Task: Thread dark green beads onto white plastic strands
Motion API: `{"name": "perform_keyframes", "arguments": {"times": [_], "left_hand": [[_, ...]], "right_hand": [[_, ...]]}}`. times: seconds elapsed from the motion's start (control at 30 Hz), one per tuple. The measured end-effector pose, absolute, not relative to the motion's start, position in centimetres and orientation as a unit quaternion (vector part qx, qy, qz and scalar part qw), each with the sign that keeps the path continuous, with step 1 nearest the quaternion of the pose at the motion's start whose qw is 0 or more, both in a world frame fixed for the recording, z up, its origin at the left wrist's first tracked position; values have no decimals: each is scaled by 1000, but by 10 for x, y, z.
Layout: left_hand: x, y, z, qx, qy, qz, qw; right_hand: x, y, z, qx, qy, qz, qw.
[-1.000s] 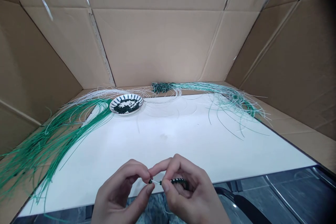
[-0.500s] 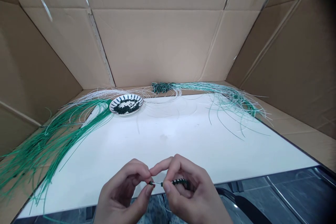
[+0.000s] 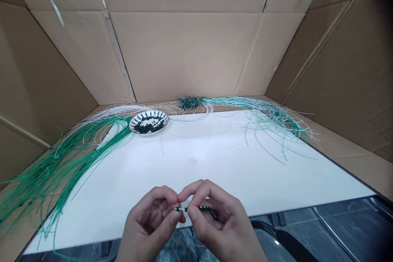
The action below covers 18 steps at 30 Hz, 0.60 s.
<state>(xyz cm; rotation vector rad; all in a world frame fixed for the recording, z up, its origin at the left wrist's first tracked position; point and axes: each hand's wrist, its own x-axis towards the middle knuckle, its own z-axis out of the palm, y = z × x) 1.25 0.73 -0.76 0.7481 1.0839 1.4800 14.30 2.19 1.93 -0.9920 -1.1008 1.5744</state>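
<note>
Near the table's front edge, my left hand (image 3: 150,223) pinches a small dark bead (image 3: 177,209) between thumb and index finger. From it a short white cord (image 3: 182,209) runs to my right hand (image 3: 222,223). That hand's thumb and fingers are closed on a dark green and white beaded strand (image 3: 209,210), which curves back into the palm, where its rest is hidden. Both index fingertips are close together above the cord. Farther back on the left stands a white plate with a blue striped rim (image 3: 166,121), holding a scatter of tiny dark beads (image 3: 150,127).
Loose green cords (image 3: 70,163) and white cords (image 3: 123,109) spread over the left side. At the back lies a bundle of dark tangled ends (image 3: 190,102), its green and white cords (image 3: 239,101) fanning right. Cardboard walls (image 3: 184,53) surround the white tabletop (image 3: 202,163).
My hands have come slightly closer together, shortening the visible white cord between them. My left hand has shifted a little to the right and the view has moved slightly.
</note>
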Motion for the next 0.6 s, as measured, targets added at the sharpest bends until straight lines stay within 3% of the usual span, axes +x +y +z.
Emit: {"name": "perform_keyframes", "arguments": {"times": [0.6], "left_hand": [[12, 9, -7, 317, 461, 620, 550]], "right_hand": [[145, 21, 13, -363, -439, 648, 505]]}}
